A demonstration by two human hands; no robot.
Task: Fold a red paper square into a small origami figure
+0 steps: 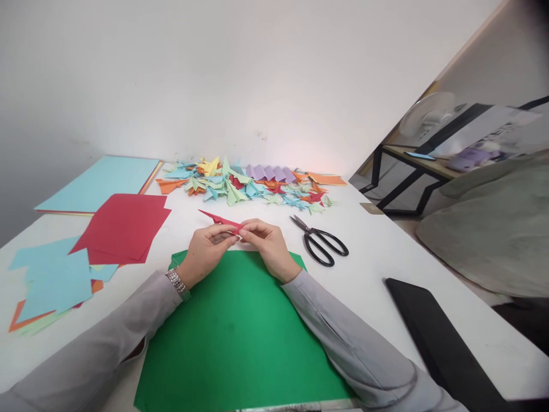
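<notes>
A narrow folded piece of red paper point(221, 220) is pinched between both hands, its pointed end sticking out to the upper left. My left hand point(205, 252), with a metal watch at the wrist, grips it from the left with closed fingers. Fingertips of my right hand point(268, 243) press together on its right end, partly covering it. Both hands are just above the far edge of a green sheet point(240, 332). Black-handled scissors point(319, 240) lie to the right of my right hand, blades pointing away and slightly apart.
Along the wall lies a heap of folded paper pieces point(234, 183) in several colours. Red sheets point(124, 229), light blue cut sheets point(60, 280) and a large light blue stack point(103, 183) lie left. A black flat object point(441, 343) rests near the right edge.
</notes>
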